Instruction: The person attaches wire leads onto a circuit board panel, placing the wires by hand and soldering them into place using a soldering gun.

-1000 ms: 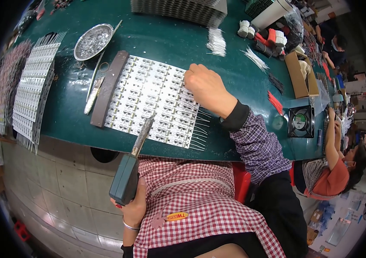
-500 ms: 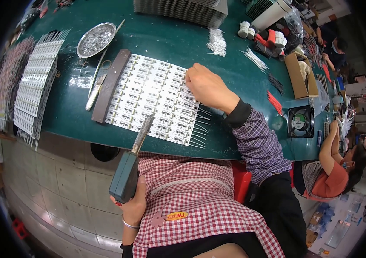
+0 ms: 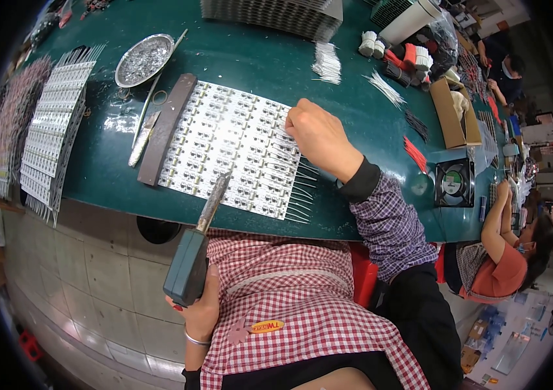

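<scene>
My left hand is wrapped round the handle of a soldering gun with a dark green body. Its metal tip reaches up over the near part of a white circuit board panel, which is covered in rows of small parts. At the panel's upper right corner my right hand is closed, fingertips pinched together at the edge; whatever they hold is hidden. Thin white wires stick out along the panel's right edge, below that hand. A dark bar lies along the panel's left side.
A round metal dish of silvery scraps sits at the back left, near a thin stick. Stacked wired panels stand far left. White wire bundles, red wires, a cardboard box and a small fan lie right. Two other people work beyond.
My right hand has shifted slightly to the right along the panel's corner. The soldering gun has barely moved.
</scene>
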Available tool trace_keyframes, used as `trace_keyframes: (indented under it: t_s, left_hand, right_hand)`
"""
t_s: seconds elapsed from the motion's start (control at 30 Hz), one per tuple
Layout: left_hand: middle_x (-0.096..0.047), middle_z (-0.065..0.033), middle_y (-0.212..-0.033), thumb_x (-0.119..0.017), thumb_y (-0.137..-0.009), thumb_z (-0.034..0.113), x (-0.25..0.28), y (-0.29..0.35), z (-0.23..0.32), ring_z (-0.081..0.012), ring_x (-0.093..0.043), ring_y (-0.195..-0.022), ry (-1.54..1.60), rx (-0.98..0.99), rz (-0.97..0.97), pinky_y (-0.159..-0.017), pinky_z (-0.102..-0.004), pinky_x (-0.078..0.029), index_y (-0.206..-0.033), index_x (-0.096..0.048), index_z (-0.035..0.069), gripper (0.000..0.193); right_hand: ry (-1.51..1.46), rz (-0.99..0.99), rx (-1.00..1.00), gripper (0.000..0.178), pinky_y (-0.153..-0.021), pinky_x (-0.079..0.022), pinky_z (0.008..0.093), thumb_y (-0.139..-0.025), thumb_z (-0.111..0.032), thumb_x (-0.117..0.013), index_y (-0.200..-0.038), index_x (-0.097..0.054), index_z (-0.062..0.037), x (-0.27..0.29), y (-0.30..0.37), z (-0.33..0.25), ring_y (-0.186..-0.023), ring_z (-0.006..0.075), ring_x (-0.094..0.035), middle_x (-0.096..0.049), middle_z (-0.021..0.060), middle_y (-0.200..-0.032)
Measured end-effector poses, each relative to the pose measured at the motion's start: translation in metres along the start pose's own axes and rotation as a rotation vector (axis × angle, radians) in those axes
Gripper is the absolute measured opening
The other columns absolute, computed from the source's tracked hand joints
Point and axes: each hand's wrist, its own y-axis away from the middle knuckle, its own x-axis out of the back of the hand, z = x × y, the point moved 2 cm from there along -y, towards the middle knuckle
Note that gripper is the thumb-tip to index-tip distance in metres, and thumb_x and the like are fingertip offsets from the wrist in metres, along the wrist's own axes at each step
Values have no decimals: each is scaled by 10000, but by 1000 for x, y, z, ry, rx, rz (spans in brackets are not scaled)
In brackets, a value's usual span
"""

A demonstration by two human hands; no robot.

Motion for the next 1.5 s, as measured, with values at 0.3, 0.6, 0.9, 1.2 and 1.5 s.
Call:
trace_keyframes:
  t_s: [0.3, 0.6, 0.9, 1.2, 1.5]
  left_hand:
    - [-697, -73, -814, -754, -811, 41, 0, 1, -3, -138, -640, -675, 38, 50, 6, -601, -284, -493, -895, -699, -27, 122]
    - [-693, -68, -796, -755, -816, 47, 0, -1, 0, -135, -634, -667, 15, -23, 9, -593, -285, -488, -887, -697, -26, 117]
    - [-690, -66, -793, -759, -815, 49, 2, 3, -8, -126, -630, -670, 21, 10, 16, -586, -278, -482, -898, -693, -36, 135]
    - [-655, -45, -995, -692, -859, -25, 7, 11, -22, -43, -486, -622, 19, 81, -153, -547, -206, -385, -1188, -629, -19, 335]
    - [-698, -87, -859, -780, -788, 52, 2, 9, 1, -152, -650, -710, 36, 138, -130, -644, -302, -505, -942, -696, -34, 195]
  right_hand:
    - [205, 63, 5, 77, -699, -507, 440, -816, -38, -581, -825, -582, 38, -6, 3, -10, -854, 349, -595, -577, 176, -897]
    - [216, -76, 10, 159, -698, -499, 439, -756, -65, -618, -852, -578, 54, 1, -4, -8, -866, 346, -600, -583, 186, -906]
    - [295, -14, -49, 87, -636, -436, 459, -770, -21, -573, -856, -568, -5, 33, 27, -4, -762, 339, -631, -644, 156, -818]
    - [-498, 229, 15, 82, -681, -510, 398, -822, -35, -672, -895, -640, -20, 3, 68, -57, -771, 330, -627, -611, 141, -843]
    - [-428, 248, -69, 113, -590, -497, 341, -803, 36, -676, -859, -586, -6, -29, 81, -70, -693, 235, -613, -560, 95, -796]
